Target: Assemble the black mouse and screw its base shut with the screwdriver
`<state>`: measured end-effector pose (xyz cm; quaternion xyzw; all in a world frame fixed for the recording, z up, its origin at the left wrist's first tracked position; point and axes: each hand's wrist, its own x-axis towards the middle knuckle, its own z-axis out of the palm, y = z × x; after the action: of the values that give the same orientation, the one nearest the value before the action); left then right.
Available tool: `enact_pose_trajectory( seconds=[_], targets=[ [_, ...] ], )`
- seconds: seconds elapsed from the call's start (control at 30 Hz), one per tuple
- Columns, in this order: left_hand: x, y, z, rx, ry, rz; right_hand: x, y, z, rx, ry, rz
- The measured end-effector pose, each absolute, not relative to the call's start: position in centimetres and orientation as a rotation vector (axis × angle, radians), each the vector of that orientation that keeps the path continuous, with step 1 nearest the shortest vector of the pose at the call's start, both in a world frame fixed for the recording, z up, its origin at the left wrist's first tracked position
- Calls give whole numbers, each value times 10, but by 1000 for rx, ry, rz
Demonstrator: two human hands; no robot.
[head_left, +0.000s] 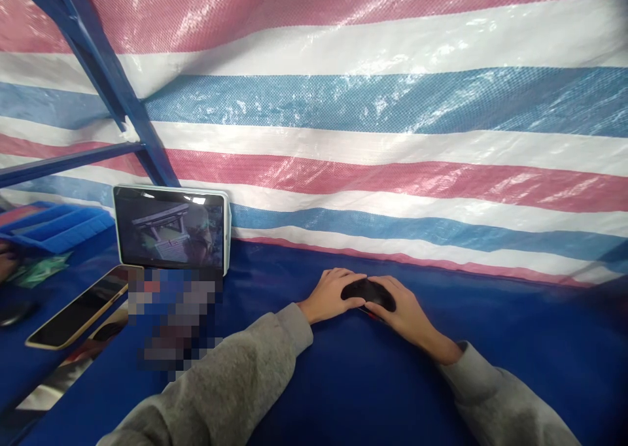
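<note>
A black computer mouse (369,292) with a bit of red along its lower edge is held between my two hands, low over the blue tabletop. From its left side my left hand (336,295) grips it, fingers over the far edge and thumb on the near edge. My right hand (400,305) closes round its right end, thumb towards me. The underside of the mouse is hidden; I cannot tell whether it touches the table.
On the left a tablet (171,229) in a pale case stands propped up, showing a picture. A phone (81,308) lies before it. Farther left are a blue compartment tray (73,230), green packets (42,269) and another person's hand (6,263). Striped sheeting (373,102) hangs behind the table.
</note>
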<state>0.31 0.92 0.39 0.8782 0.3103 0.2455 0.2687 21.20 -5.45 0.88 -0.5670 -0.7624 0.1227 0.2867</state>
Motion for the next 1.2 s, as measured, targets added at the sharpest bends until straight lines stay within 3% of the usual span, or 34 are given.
enact_pose_trajectory(
  seconds=[0.23, 0.93, 1.2],
  targets=[
    [-3, 15, 8, 2307, 682, 628, 208, -56, 9, -1480, -2069, 365],
    [-2, 10, 8, 2161, 824, 632, 224, -54, 1, -1454, -2080, 188],
    [-2, 10, 10, 2170, 828, 625, 224, -52, 5, -1416, -1950, 294]
  ],
)
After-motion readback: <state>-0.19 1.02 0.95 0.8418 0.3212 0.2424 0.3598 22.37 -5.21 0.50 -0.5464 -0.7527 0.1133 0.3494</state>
